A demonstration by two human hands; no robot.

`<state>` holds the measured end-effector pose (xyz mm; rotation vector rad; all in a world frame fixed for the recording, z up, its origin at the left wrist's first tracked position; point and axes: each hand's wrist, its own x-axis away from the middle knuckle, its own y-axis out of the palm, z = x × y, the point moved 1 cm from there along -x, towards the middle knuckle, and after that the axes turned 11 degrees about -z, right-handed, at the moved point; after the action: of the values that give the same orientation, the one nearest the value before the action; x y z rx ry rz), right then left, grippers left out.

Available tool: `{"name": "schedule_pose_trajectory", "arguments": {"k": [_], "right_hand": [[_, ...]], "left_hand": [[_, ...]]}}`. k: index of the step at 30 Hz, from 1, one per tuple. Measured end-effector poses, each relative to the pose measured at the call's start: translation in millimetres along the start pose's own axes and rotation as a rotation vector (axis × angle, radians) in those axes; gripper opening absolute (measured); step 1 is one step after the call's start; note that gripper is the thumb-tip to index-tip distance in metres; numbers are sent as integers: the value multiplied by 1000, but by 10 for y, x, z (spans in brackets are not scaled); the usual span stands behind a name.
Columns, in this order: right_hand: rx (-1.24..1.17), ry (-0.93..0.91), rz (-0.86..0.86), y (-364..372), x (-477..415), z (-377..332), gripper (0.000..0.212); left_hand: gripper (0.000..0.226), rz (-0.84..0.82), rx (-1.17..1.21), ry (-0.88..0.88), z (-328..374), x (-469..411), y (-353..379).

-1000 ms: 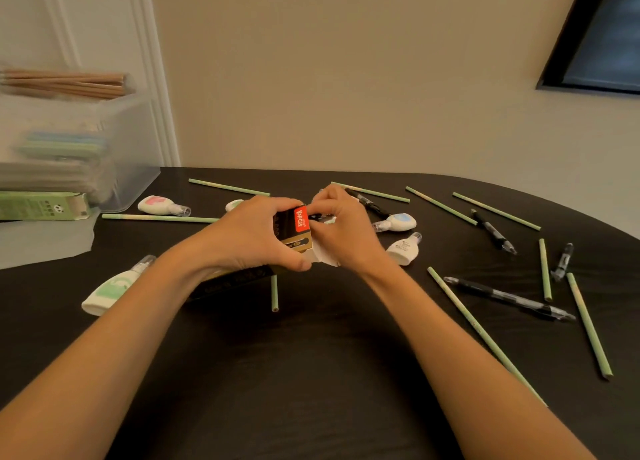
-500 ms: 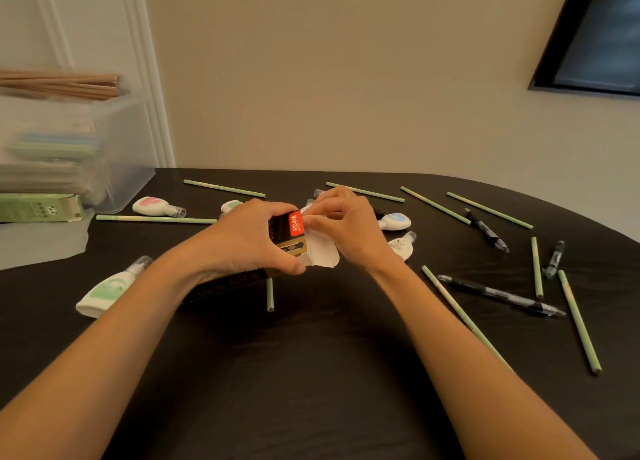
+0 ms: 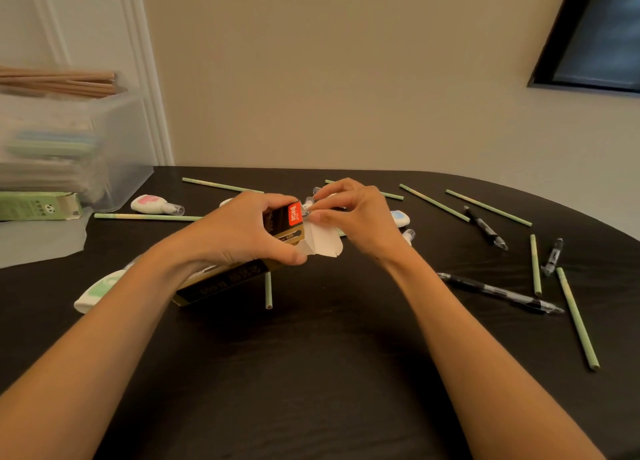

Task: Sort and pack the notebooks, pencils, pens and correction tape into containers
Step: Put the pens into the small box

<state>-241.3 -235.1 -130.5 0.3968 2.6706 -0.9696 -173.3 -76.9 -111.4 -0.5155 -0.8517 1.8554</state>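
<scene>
**Left hand**: closed round the raised end of the pen box, thumb below, fingers over the top. The box is tilted. Its low end lies beside my left forearm, and I cannot tell whether it touches the table. The white end flap hangs open between my hands.

**Right hand**: fingertips pinch a small clear-ended item at the box mouth. I judge it to be a pen, though most of it is hidden.

**Handling:** The box is thin card, so it should be light and easily crushed. It is best held across its sides near the mouth, with light pressure. The pen should be light, stiff and smooth, so it may slip. I would pinch the barrel and feed it in straight, clear of the flap.

**Still loose:**
- Loose pens lie to the right of my right hand.
- Green pencils are scattered to the right of, beyond and between both hands.
- The pink correction tape lies beyond my left hand.
- A blue one sits just behind my right hand.
- A green one lies outside my left forearm.

**Surface and room:** The table is black and matte, and round stock may roll on it. A clear bin stands far left of my left hand, its contents blurred, with brown pencils on top. A green carton lies beside it. The wall is plain, with a dark window above and to the right.
</scene>
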Motion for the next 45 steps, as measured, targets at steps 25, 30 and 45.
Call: {"name": "schedule_pose_trajectory", "arguments": {"k": [25,30,45], "right_hand": [[-48,145,-242,-17,59,-23,2],[30,154,-166,82,24,-14,11],[396,734,-138,-1045,698,453,21]], "left_hand": [[39,-64,-5,6,31,-13,38],[45,-54,-15,16,64,-26,88],[96,90,-373,-55,567,-506,490]]}}
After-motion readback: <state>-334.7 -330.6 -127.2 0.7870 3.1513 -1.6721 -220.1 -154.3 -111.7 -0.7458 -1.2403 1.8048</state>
